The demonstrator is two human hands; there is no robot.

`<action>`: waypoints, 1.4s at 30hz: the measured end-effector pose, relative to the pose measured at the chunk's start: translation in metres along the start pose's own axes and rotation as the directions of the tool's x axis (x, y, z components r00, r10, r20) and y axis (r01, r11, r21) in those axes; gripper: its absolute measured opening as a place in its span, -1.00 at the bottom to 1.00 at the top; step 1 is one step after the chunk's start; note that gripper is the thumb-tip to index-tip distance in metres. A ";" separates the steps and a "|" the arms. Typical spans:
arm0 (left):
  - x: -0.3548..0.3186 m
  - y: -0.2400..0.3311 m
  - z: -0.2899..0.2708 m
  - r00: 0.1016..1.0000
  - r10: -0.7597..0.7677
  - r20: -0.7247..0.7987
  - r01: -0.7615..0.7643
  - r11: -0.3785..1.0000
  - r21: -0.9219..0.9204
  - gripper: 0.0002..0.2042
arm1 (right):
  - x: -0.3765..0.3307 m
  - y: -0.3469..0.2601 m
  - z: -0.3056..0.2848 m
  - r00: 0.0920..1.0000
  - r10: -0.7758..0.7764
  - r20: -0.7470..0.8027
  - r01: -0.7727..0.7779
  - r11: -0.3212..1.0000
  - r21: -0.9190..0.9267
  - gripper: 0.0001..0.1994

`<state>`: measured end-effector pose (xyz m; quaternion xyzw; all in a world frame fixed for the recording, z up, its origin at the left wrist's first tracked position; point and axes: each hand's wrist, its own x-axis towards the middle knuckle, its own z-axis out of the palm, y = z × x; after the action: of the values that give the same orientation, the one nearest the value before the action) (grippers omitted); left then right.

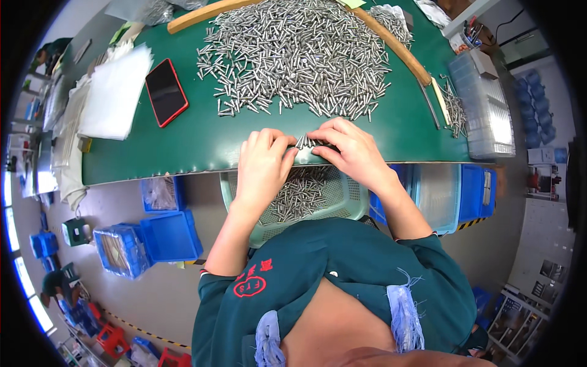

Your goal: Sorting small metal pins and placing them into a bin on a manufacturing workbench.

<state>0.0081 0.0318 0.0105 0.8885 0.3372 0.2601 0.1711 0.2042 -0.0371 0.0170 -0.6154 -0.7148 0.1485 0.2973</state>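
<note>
At the near edge of the green table, my left hand is curled, thumb and fingertips closing on small silvery screw-like parts. Opposite it, my right hand is bent over the same little group, fingers and thumb gripping it from the right. What lies under the fingertips is partly hidden. Beyond both hands spreads a large heap of similar metal parts. Below the table edge, between my forearms, a pale green plastic basket holds many more of these parts.
Wooden strips border the heap. A red-cased phone and white sheets lie left. To the right are thin metal rods and a clear plastic box. Blue bins stand on the floor.
</note>
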 end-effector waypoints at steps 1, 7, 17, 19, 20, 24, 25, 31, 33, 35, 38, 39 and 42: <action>-0.001 0.001 0.002 1.000 -0.008 -0.012 0.008 1.000 0.009 -0.82 | 0.000 0.000 0.000 1.000 0.018 0.020 -0.018 1.000 0.007 -0.73; 0.000 0.006 0.006 0.998 -0.044 -0.049 0.045 0.999 0.021 -0.85 | 0.008 -0.005 0.003 0.997 -0.063 -0.039 0.059 0.994 -0.096 -0.75; -0.010 0.012 0.003 0.998 -0.049 -0.033 0.049 0.999 0.001 -0.84 | 0.009 -0.008 0.001 0.991 -0.124 -0.056 0.115 0.984 -0.138 -0.76; -0.014 0.012 0.003 0.998 -0.047 -0.047 0.047 0.999 -0.016 -0.86 | 0.010 -0.006 0.005 0.981 -0.182 -0.064 0.167 0.968 -0.187 -0.78; -0.017 0.012 0.002 0.997 -0.047 -0.059 0.045 0.998 -0.033 -0.87 | 0.009 -0.006 0.005 0.981 -0.181 -0.064 0.166 0.968 -0.187 -0.78; -0.039 0.013 -0.007 0.800 -0.247 0.547 0.598 0.392 -0.698 -0.77 | 0.008 -0.004 0.003 0.981 -0.187 -0.056 0.173 0.966 -0.192 -0.80; -0.042 0.008 0.001 0.755 -0.185 0.629 0.656 0.221 -0.722 -0.72 | 0.007 -0.003 0.002 0.981 -0.188 -0.050 0.177 0.968 -0.177 -0.80; -0.031 0.001 0.025 0.606 0.057 0.794 0.685 -0.544 -0.484 -0.67 | -0.010 -0.011 -0.004 0.979 -0.196 0.058 0.201 0.975 -0.097 -0.77; -0.032 -0.004 0.034 0.636 0.122 0.762 0.661 -0.595 -0.457 -0.75 | -0.016 -0.015 -0.005 0.974 -0.212 0.077 0.218 0.972 -0.089 -0.75; -0.034 -0.003 0.037 0.640 0.123 0.759 0.657 -0.600 -0.456 -0.76 | -0.020 -0.022 -0.008 0.974 -0.205 0.097 0.213 0.973 -0.084 -0.73; -0.034 0.002 0.038 0.628 0.058 0.776 0.701 -0.476 -0.532 -0.74 | -0.025 -0.026 -0.008 0.984 -0.155 0.089 0.160 0.986 -0.056 -0.71; -0.034 0.004 0.039 0.635 0.031 0.772 0.722 -0.380 -0.579 -0.72 | -0.026 -0.027 -0.009 0.984 -0.154 0.091 0.159 0.986 -0.054 -0.71; -0.036 0.011 0.038 0.640 -0.042 0.767 0.734 -0.261 -0.627 -0.69 | -0.029 -0.028 -0.009 0.988 -0.088 0.127 0.086 0.996 0.023 -0.69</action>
<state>0.0127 -0.0060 -0.0278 0.3188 0.2698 0.1108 0.9018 0.1898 -0.0721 0.0335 -0.5703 -0.7572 0.1807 0.2622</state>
